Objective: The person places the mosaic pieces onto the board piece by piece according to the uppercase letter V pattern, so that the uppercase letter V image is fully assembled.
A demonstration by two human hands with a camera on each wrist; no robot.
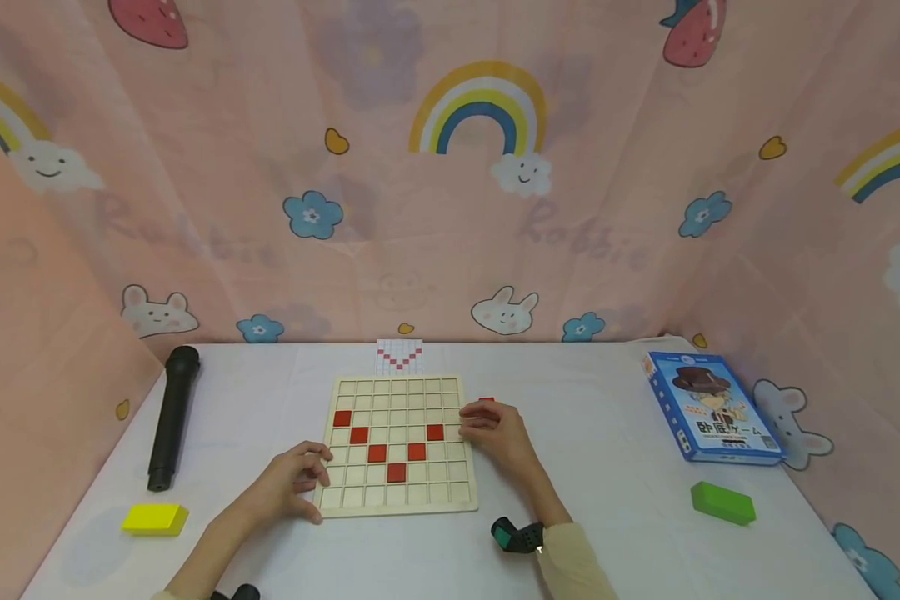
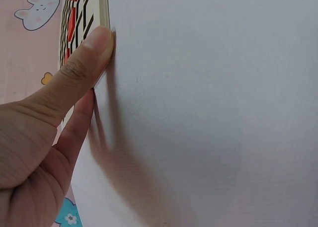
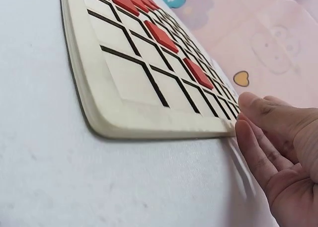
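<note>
A pale gridded board [image 1: 396,510] lies on the table with several red square tiles set in its cells, forming a V. At its near left corner, my left hand [image 1: 288,483] holds the edge. In the left wrist view the thumb [image 2: 97,40] presses the board's side and a finger lies by the adjoining edge. My right hand [image 1: 504,437] is at the board's right edge, thumb and fingertips close together. Whether something lies between them is hidden. Just beyond that hand, a bit of a red piece [image 1: 487,399] shows. Behind the board lies a small pattern card [image 1: 400,356] printed with a red V.
A black microphone [image 1: 172,417] and a yellow block [image 1: 154,519] lie on the left. On the right are a blue game box [image 1: 712,408] and a green block [image 1: 723,503]. A pink printed curtain [image 1: 450,250] bounds the white table [image 1: 585,400] at the back and sides.
</note>
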